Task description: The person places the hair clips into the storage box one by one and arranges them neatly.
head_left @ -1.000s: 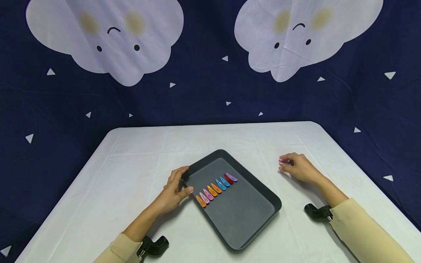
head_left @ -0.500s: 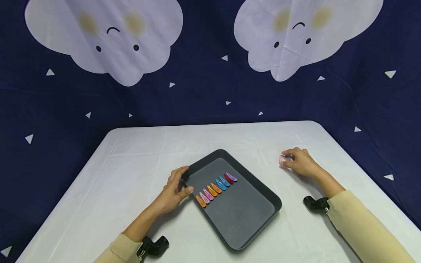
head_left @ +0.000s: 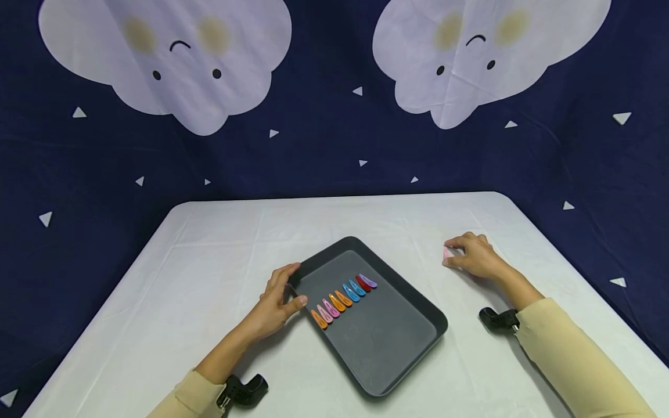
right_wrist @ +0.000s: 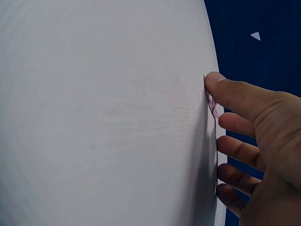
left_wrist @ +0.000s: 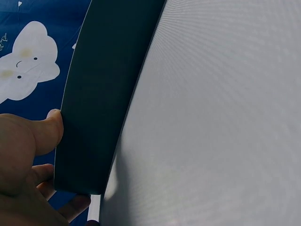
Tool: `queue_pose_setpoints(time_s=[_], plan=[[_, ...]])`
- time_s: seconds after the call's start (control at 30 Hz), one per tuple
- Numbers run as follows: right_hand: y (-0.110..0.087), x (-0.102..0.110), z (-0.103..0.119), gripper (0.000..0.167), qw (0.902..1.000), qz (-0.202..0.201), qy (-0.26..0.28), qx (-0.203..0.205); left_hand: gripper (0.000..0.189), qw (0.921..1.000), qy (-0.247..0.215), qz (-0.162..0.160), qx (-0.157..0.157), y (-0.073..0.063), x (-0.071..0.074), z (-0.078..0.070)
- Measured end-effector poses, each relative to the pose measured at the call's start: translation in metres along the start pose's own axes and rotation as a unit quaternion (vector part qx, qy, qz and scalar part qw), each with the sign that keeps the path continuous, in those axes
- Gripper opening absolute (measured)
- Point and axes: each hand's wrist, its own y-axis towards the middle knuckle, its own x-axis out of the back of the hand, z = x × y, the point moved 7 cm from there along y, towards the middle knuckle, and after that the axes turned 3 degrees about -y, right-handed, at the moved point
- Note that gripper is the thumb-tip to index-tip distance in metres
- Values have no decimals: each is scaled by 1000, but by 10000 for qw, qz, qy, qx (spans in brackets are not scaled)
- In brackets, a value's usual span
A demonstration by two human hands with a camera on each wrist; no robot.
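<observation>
My left hand holds the left corner of a dark grey baking tray, with the thumb on one side and the fingers on the other. In the left wrist view, the thumb touches the rim of the tray. Inside the tray lies a slanting row of snap hair clips in orange, pink, blue, red and purple. Off to the right, my right hand pinches a small flat pink piece low over the table. The right wrist view shows this pink piece edge-on, with fine lines, between thumb and index finger.
A white cloth covers the table. Behind it hangs a dark blue backdrop with clouds and small triangles. Black wrist mounts stick out beside both sleeves.
My right hand has shifted slightly away from me, and the pink piece has turned between its fingertips, showing broader midway and narrower now. Left hand, tray and clips stay put.
</observation>
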Motion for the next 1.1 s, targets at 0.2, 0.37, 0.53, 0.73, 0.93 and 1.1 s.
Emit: queue_pose_setpoints(time_s=[0.2, 0.37, 0.53, 0.73, 0.93, 1.1], plan=[[1, -1, -1, 53, 10000, 20, -47, -31, 69, 10000, -3, -24, -7, 1, 0, 1], [1, 0, 0, 51, 10000, -50, -50, -4, 69, 10000, 2, -4, 16, -1, 0, 1], [2, 2, 9, 47, 9998, -143, -1, 134, 69, 10000, 23, 4, 12, 0, 0, 1], [3, 10, 34, 46, 9978, -261, 320, 513, 69, 10000, -18, 4, 55, 0, 0, 1], [4, 16, 61, 48, 9944, -317, 448, 900, 69, 10000, -7, 7, 72, 0, 0, 2], [3, 19, 86, 49, 9889, -287, 612, 1326, 69, 10000, -3, 4, 57, 0, 0, 2]])
